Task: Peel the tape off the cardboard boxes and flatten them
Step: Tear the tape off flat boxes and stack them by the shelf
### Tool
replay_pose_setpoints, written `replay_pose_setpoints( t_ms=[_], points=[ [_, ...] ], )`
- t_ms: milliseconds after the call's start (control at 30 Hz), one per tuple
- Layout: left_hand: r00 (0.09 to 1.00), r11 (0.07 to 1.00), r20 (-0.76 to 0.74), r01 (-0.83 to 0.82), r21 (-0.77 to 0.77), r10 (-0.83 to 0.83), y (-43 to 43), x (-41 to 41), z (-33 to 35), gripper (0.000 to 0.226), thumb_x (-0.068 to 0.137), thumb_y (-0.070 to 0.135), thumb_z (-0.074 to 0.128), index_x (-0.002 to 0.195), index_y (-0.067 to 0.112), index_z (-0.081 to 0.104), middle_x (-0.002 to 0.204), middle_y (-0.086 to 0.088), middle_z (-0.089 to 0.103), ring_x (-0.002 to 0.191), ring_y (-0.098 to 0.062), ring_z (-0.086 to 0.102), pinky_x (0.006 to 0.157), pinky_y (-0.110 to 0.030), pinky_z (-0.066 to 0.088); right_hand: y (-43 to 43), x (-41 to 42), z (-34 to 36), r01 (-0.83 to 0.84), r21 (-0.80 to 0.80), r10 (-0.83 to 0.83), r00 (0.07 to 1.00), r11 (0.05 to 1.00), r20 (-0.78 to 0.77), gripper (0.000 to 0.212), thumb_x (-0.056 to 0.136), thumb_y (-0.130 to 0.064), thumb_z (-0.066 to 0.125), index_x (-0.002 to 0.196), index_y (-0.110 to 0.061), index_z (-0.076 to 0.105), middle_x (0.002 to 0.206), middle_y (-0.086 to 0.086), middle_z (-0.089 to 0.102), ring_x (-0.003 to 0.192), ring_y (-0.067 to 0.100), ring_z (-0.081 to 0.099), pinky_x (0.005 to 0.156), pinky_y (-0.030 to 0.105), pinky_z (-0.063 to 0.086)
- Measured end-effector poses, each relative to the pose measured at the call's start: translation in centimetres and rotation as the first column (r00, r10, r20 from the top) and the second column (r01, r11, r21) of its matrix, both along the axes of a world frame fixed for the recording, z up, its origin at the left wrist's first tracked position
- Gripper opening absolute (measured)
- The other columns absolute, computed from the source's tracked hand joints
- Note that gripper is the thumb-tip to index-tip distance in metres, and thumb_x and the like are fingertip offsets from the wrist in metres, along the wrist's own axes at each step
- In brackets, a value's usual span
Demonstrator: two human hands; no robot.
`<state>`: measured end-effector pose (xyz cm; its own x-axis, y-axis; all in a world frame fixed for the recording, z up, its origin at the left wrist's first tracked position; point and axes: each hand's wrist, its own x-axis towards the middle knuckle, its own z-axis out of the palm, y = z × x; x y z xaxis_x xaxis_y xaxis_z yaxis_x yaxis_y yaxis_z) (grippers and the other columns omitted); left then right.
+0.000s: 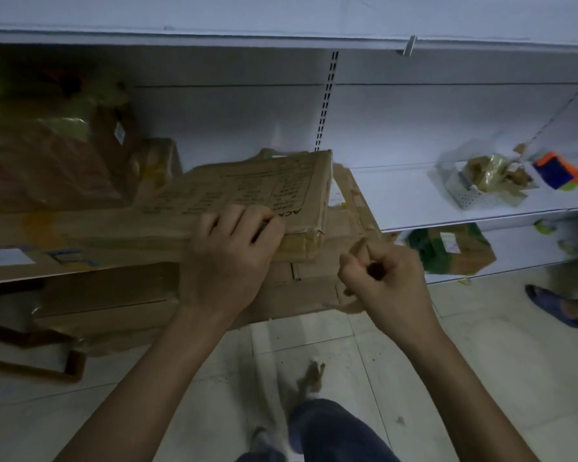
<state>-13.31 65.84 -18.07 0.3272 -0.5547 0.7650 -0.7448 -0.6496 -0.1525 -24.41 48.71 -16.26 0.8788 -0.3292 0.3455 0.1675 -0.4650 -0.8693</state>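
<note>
Left hand grips box edge; right hand pinches tape. Box likely light, stiff; tape thin, probably tear-prone: pinch near corner.

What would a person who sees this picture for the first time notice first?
The two hands in the middle draw the eye: the left hand grips the near edge of a flat printed cardboard box lying on a pile of cardboard. Just right of its corner, the right hand pinches what looks like a strip of brown tape. Farther right, a white shelf holds a small perforated basket.
</note>
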Motion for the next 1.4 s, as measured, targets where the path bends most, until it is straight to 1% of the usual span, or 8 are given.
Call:
replay_pose_setpoints(
  t_ms=[267, 367, 600, 767, 933, 1067, 1167, 1400],
  points=[
    [0.995, 0.999, -0.100, -0.026, 0.025, 0.028, 1.6, -1.0, -0.9, 0.022, 0.094, 0.006, 0.048, 0.089, 0.012, 0.068, 0.089, -0.006, 0.069, 0.074, -0.028, 0.061, 0.061, -0.035, 0.038, 2.7, -0.7, -0.4, -0.114, -0.129, 0.084, 0.973, 0.985, -0.214, 0.026, 0.093, -0.042, 0.051, 0.117, -0.032, 0.050, 0.057, 0.006, 0.055, 0.050, 0.015, 0.054, 0.051, 0.040, 0.049],
    [0.996, 0.998, -0.083, -0.026, 0.062, 0.031, 1.8, -0.9, -1.3, 0.025, 0.096, 0.007, 0.047, 0.086, 0.015, 0.068, 0.087, -0.005, 0.069, 0.075, -0.027, 0.062, 0.063, -0.036, 0.039, 2.3, 0.2, -0.1, -0.120, -0.356, 0.025, 0.965, 0.927, -0.260, 0.028, 0.096, -0.041, 0.047, 0.115, -0.023, 0.058, 0.057, -0.011, 0.056, 0.053, 0.003, 0.054, 0.050, 0.015, 0.035],
    [0.990, 0.982, -0.122, -0.041, 0.184, 0.065, 1.5, 0.3, -1.4, 0.023, 0.087, -0.002, 0.054, 0.093, 0.016, 0.067, 0.093, -0.005, 0.068, 0.082, -0.029, 0.062, 0.069, -0.038, 0.043, 0.1, 3.2, 1.3, -0.227, -0.712, 0.092, 0.970, 0.665, -0.224, 0.016, 0.095, -0.024, 0.053, 0.086, -0.015, 0.063, 0.059, 0.000, 0.060, 0.047, 0.016, 0.051, 0.047, 0.034, 0.046],
    [0.951, 0.962, -0.288, -0.036, 0.270, 0.116, -1.0, 1.2, -0.5, 0.039, 0.060, -0.006, 0.068, 0.094, 0.013, 0.065, 0.088, -0.006, 0.063, 0.081, -0.030, 0.058, 0.072, -0.041, 0.042, -1.4, 5.2, 1.0, -0.334, -0.282, 0.279, 0.935, 0.899, -0.219, 0.019, 0.078, -0.016, 0.057, 0.061, -0.023, 0.055, 0.050, -0.007, 0.050, 0.048, 0.003, 0.049, 0.047, 0.007, 0.034],
    [0.931, 0.840, -0.336, 0.065, 0.539, 0.145, -5.0, 3.5, 0.7, 0.035, 0.080, 0.009, 0.066, 0.110, 0.026, 0.059, 0.106, 0.005, 0.062, 0.107, -0.021, 0.052, 0.108, -0.052, 0.023, -5.3, 7.1, -0.7, -0.274, 0.339, 0.370, 0.891, 0.900, -0.262, 0.025, 0.091, -0.004, 0.054, 0.067, 0.000, 0.059, 0.046, -0.005, 0.044, 0.044, 0.008, 0.040, 0.044, 0.018, 0.035],
    [0.898, 0.759, -0.354, 0.036, 0.650, 0.262, -6.4, 6.4, 2.3, 0.030, 0.089, 0.024, 0.063, 0.115, 0.037, 0.058, 0.118, 0.014, 0.059, 0.126, -0.016, 0.038, 0.111, -0.062, -0.013, -9.0, 8.4, -2.0, -0.263, -0.102, 0.243, 0.954, 0.959, -0.174, 0.011, 0.092, -0.010, 0.061, 0.087, -0.012, 0.071, 0.053, -0.006, 0.054, 0.046, 0.008, 0.049, 0.047, 0.025, 0.043],
    [0.902, 0.713, -0.306, -0.003, 0.701, 0.305, -7.6, 7.2, 3.5, 0.031, 0.090, 0.026, 0.062, 0.117, 0.040, 0.056, 0.128, 0.012, 0.052, 0.136, -0.018, 0.028, 0.110, -0.068, -0.011, -10.7, 9.0, -2.7, -0.379, -0.434, 0.368, 0.923, 0.818, -0.112, 0.050, 0.086, -0.025, 0.069, 0.133, -0.018, 0.053, 0.079, -0.003, 0.066, 0.059, 0.000, 0.053, 0.061, 0.023, 0.050],
    [0.913, 0.780, -0.268, -0.082, 0.621, 0.309, -8.8, 7.3, 4.4, 0.039, 0.089, 0.031, 0.064, 0.126, 0.033, 0.052, 0.154, -0.004, 0.030, 0.146, -0.026, 0.018, 0.116, -0.061, -0.004, -10.9, 12.1, -1.6, -0.396, -0.505, 0.538, 0.826, 0.767, 0.170, 0.026, 0.088, -0.019, 0.067, 0.112, -0.011, 0.070, 0.100, 0.004, 0.074, 0.090, 0.013, 0.069, 0.074, 0.033, 0.057]
  ],
)
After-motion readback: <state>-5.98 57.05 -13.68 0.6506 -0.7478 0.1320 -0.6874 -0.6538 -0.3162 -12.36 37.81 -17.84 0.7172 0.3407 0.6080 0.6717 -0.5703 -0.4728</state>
